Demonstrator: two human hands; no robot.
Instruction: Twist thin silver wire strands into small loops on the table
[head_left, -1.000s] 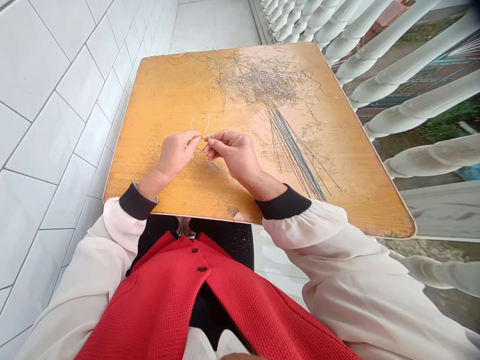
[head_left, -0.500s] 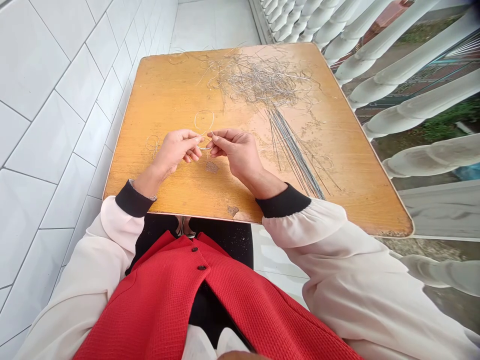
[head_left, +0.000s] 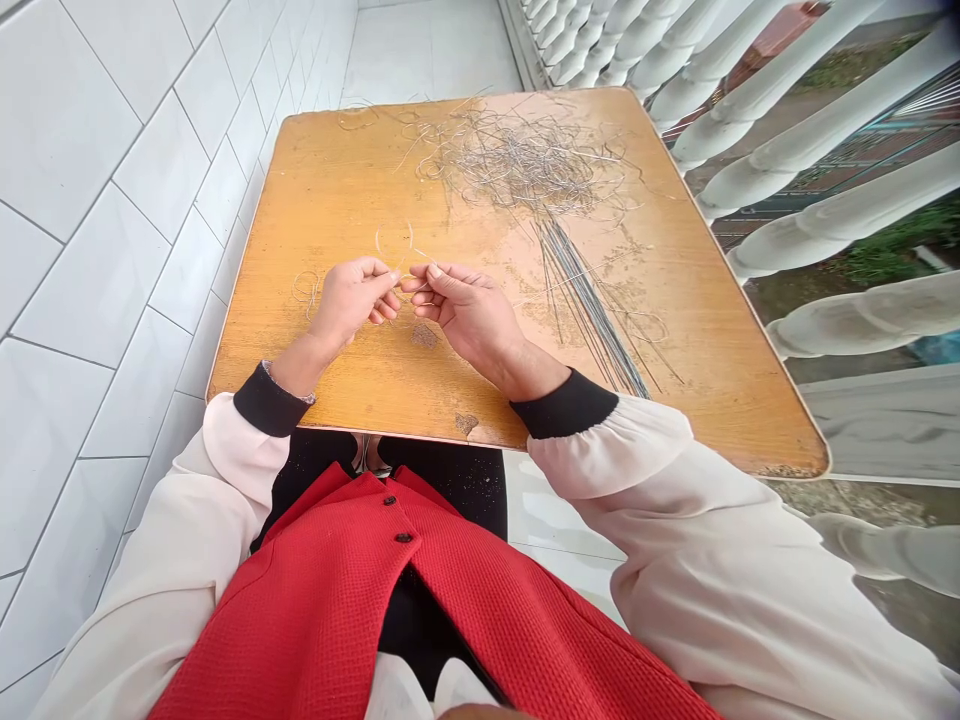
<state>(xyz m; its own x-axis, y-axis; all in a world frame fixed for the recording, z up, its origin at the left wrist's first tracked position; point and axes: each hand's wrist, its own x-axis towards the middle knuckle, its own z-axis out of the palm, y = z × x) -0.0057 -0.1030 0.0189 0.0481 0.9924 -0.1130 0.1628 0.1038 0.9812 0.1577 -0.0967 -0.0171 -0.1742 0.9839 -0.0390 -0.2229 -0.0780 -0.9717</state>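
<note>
Between my hands a thin pale wire (head_left: 411, 237) curves into a loop that stands up past my fingertips. My left hand (head_left: 352, 300) pinches it between thumb and fingers. My right hand (head_left: 471, 308) grips the wire too, thumb pressed against the fingers, with a short end sticking out above the thumb. Fingertips of both hands almost meet, and they hide where the wire crosses. Just left of my left hand lies a small loop of wire (head_left: 306, 290) on the wooden table (head_left: 300, 200).
Toward the far side of the table sits a tangled heap of wire (head_left: 525, 160). A bundle of straight grey wires (head_left: 592, 305) lies right of my right hand. A white tiled wall (head_left: 120, 240) runs along the left, a white balustrade (head_left: 810, 230) along the right.
The wire loop has shifted a little left and turned. My right fingers have moved slightly left and closer to my left fingertips. My left hand is nearly still.
</note>
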